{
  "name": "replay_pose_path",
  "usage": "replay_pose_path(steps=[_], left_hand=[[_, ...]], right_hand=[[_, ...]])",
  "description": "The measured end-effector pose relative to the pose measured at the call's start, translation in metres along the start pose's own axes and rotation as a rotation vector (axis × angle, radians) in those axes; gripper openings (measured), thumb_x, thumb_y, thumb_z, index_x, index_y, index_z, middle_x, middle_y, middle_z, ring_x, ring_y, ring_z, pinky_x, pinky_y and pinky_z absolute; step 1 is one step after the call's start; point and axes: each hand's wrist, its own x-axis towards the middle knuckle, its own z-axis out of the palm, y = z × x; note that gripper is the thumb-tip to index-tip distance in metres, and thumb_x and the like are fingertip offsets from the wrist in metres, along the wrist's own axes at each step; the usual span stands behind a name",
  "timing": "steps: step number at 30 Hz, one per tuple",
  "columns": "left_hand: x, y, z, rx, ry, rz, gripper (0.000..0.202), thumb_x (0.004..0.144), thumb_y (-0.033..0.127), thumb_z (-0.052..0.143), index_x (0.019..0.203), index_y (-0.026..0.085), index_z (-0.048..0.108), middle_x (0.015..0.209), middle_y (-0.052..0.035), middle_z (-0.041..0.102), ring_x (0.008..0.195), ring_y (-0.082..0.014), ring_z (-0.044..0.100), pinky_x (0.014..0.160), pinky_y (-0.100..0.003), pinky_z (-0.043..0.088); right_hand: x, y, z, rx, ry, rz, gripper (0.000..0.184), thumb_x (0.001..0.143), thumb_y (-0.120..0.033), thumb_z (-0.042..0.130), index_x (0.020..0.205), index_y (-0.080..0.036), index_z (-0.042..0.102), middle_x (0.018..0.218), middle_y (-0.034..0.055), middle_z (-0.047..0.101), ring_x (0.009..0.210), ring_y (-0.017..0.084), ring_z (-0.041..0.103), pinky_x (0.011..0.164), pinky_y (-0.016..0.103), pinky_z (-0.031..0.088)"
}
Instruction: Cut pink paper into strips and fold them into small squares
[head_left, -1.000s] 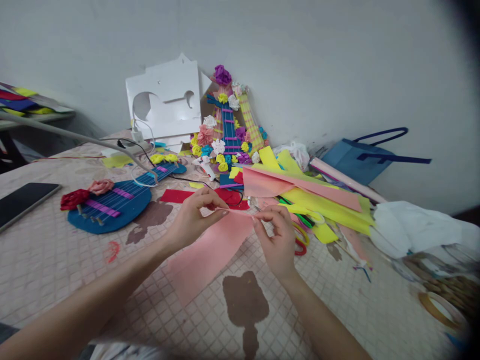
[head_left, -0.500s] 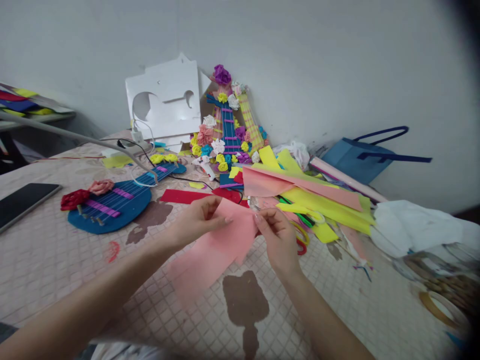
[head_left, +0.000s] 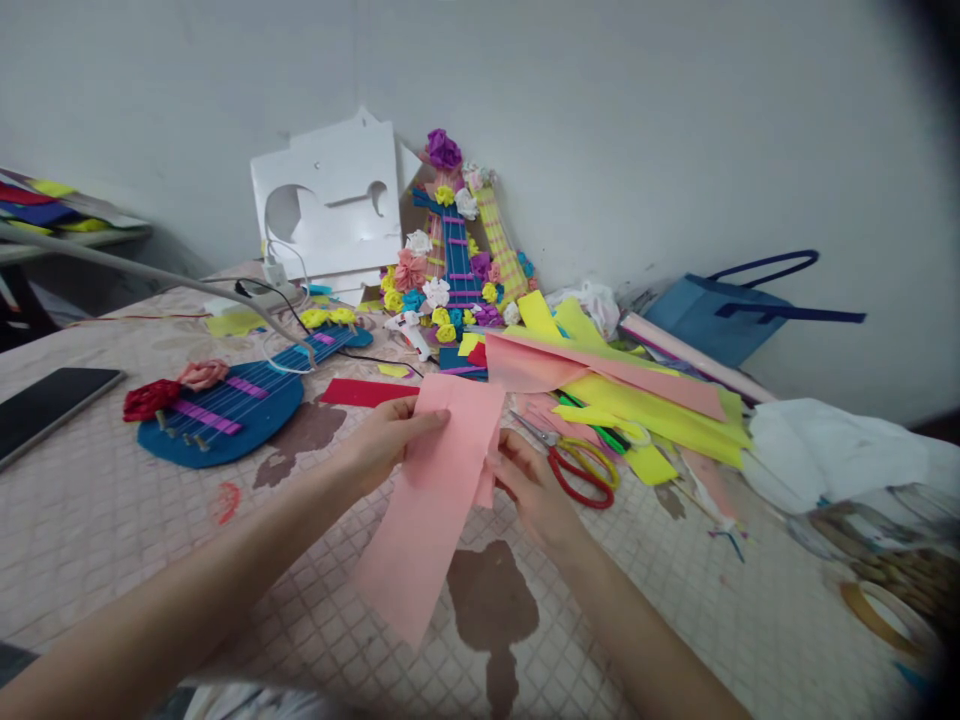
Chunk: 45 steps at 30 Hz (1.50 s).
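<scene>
A strip of pink crepe paper (head_left: 442, 490) hangs over the table, its long end slanting toward me. At its upper left edge my left hand (head_left: 390, 432) pinches it, thumb on top. My right hand (head_left: 529, 480) grips the right edge, where the paper is folded over; some of its fingertips are behind the paper. Just beyond that hand lie scissors with red and yellow handles (head_left: 585, 478). A red strip (head_left: 367, 392) rests behind my left hand.
To the left lie a blue paper guitar (head_left: 225, 405) and a phone (head_left: 56, 405). Behind are a glue gun (head_left: 409, 332) and flower-covered guitars (head_left: 454, 250). Yellow and pink sheets (head_left: 660, 410), a blue bag (head_left: 720, 320) and a tape roll (head_left: 881, 615) are on the right.
The pink paper has turned more upright and come up flatter. My right hand has slid lower along its right edge, uncovering the scissors. My left hand has shifted slightly left.
</scene>
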Motion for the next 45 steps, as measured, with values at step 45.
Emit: replay_pose_path(steps=[45], left_hand=[[0.009, -0.052, -0.012, -0.285, 0.157, -0.194, 0.023, 0.072, 0.002, 0.064, 0.094, 0.010, 0.065, 0.088, -0.0113, 0.072, 0.070, -0.0170, 0.069, 0.065, -0.025, 0.056]], right_hand=[[-0.003, 0.035, -0.004, -0.154, 0.038, 0.275, 0.029, 0.078, -0.034, 0.060, 0.101, -0.021, 0.049, 0.075, -0.0027, 0.059, 0.057, 0.011, 0.056, 0.046, 0.020, 0.043]])
